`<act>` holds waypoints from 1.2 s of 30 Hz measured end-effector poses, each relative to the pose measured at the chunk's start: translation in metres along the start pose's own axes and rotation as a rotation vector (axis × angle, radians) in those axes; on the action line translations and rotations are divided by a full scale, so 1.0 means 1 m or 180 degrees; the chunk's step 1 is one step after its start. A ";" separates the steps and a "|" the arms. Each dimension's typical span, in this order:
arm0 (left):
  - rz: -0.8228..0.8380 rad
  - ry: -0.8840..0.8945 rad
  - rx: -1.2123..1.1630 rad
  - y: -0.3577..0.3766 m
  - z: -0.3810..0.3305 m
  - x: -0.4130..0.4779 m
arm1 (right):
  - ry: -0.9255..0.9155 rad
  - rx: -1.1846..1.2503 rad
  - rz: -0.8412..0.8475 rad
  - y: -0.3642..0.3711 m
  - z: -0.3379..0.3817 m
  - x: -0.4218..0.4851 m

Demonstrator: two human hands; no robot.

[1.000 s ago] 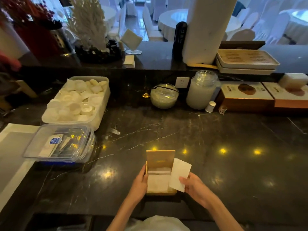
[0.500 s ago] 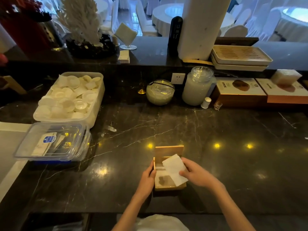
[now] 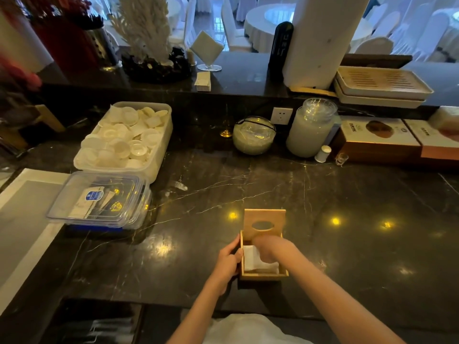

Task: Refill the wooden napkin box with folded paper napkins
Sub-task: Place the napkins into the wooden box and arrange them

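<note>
A small wooden napkin box point(image 3: 263, 275) stands on the dark marble counter near its front edge, its slotted lid point(image 3: 264, 223) pushed up at the far side. A white folded napkin point(image 3: 255, 262) lies inside the box. My left hand point(image 3: 227, 265) grips the box's left wall. My right hand point(image 3: 272, 248) reaches into the box from the right and presses down on the napkin; its fingers are blurred and partly hide the inside.
A clear lidded container point(image 3: 99, 201) and a white tub of small dishes point(image 3: 126, 139) sit at the left. At the back stand a glass bowl point(image 3: 253, 135), a glass jar point(image 3: 310, 127) and flat boxes point(image 3: 377, 139). A white cloth point(image 3: 246, 330) lies below the counter edge.
My right hand carried the folded napkin from beside the box over its opening and down into it. My left hand stayed on the box's left side.
</note>
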State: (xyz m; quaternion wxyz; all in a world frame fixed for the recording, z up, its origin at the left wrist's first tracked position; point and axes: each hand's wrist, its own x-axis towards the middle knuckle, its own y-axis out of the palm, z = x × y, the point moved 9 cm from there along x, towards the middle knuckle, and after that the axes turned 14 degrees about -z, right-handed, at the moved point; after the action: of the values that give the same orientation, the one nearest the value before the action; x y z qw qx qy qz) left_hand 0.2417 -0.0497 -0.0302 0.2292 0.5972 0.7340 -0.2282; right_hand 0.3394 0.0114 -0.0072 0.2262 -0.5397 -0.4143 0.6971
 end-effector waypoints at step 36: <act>-0.0248 0.0312 0.0049 0.002 0.009 0.014 | 0.0295 0.0581 -0.0730 0.031 -0.007 0.000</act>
State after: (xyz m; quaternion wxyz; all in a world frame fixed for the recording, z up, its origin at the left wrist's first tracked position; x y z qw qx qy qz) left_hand 0.2415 -0.0439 -0.0461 0.1792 0.5803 0.7653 -0.2132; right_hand 0.3500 -0.0034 -0.0335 0.3713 -0.4976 -0.3973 0.6758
